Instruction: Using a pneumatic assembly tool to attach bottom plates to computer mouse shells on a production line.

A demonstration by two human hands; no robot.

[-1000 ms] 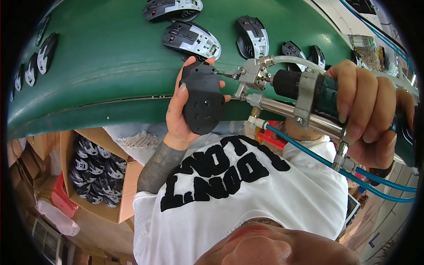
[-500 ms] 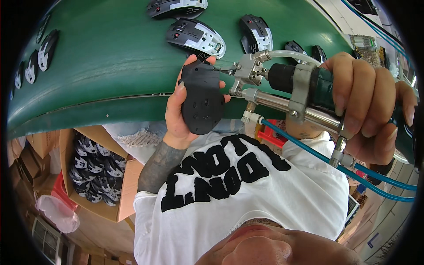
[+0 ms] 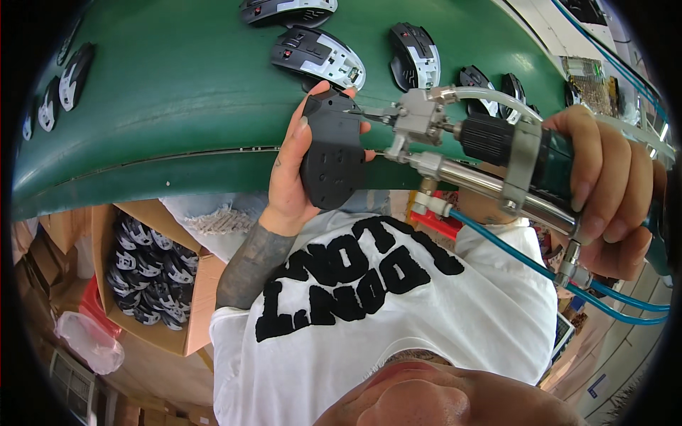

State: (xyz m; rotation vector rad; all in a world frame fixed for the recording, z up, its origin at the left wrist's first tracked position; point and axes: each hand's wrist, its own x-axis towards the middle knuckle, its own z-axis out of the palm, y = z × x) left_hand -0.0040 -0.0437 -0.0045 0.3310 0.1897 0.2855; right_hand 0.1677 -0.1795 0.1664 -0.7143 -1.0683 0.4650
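My left hand (image 3: 288, 188) grips a black computer mouse (image 3: 332, 160), with its underside turned up and small screw holes showing. The fingers wrap behind it and the thumb lies along its left edge. In my right hand (image 3: 611, 192) is a power screwdriver (image 3: 490, 140), held by its dark green body. A metal feed block (image 3: 419, 117) and a silver cylinder are clamped to the tool. Its thin bit points left at the upper right part of the mouse; whether the tip touches a hole I cannot tell.
Several black-and-white mice (image 3: 320, 57) lie on the green work surface (image 3: 177, 85), along the far side and at the left. Below left stands a cardboard box (image 3: 202, 305) packed with mice. Blue air hoses (image 3: 511, 259) run right from the tool.
The screwdriver and my right hand have moved right, with the feed block farther from the mouse. My left hand and the mouse have shifted slightly right and up.
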